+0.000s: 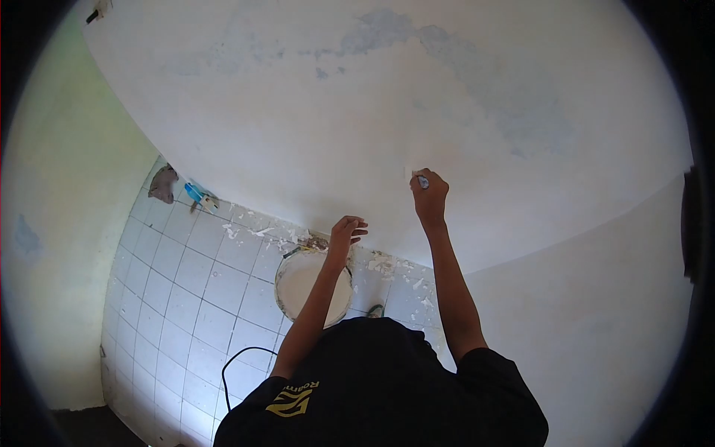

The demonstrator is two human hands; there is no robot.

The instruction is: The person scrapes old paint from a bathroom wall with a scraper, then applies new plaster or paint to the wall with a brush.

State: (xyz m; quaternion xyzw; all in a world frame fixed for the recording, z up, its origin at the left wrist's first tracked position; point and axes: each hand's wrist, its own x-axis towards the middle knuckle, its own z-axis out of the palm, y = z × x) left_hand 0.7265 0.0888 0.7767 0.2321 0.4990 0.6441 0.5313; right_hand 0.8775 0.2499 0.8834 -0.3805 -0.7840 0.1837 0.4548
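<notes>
My right hand (430,195) is closed and raised against the white wall (298,134). In its fist is a small hand tool (423,181) with a grey-blue handle end; most of it is hidden by the fingers, and a pale flat edge shows beside the knuckles, right at the wall. Lower and to the left, my left hand (348,232) hangs close to the wall with bent, parted fingers and nothing in them. Below the left forearm stands a round bucket (302,287) of creamy white paint or filler, partly covered by the arm.
White flakes and splashes (261,232) lie on the tiled floor (182,298) along the wall's foot. A grey cloth (163,184) and a blue-and-white item (199,197) sit in the left corner. A black cable (225,372) curves beside my body. Bluish patches (380,30) mark the upper wall.
</notes>
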